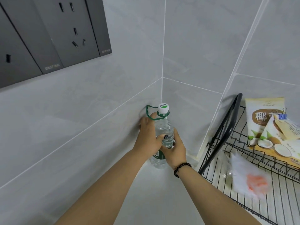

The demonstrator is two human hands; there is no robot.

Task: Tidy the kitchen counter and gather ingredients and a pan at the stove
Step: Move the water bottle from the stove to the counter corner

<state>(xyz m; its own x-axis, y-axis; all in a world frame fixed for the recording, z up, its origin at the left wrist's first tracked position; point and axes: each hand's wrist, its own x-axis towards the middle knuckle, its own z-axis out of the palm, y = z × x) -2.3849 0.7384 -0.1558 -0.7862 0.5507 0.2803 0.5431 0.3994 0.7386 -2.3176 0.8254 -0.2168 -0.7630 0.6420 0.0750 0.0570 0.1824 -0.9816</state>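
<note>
Grey tiled walls [97, 119] meeting in a corner, with a white counter [154, 192] below. Dark sockets [53, 33] up on the left wall. A black wire rack [243, 159] on the right, holding a coconut powder bag [266, 127] shut with a blue clip [283, 116], and a blurry white plastic bag [248, 176] with something orange inside. Right in the corner, standing up on the counter – a clear water bottle [164, 133] with a white cap [163, 108], a green carry handle [150, 111] at the neck and a green label low down. Left hand [148, 133] curled round the bottle's upper side, thumb across the front, fingers by the green handle. Right hand [176, 148] wrapped round the bottle's middle from the other side – black bead bracelet [181, 168] on that wrist.
</note>
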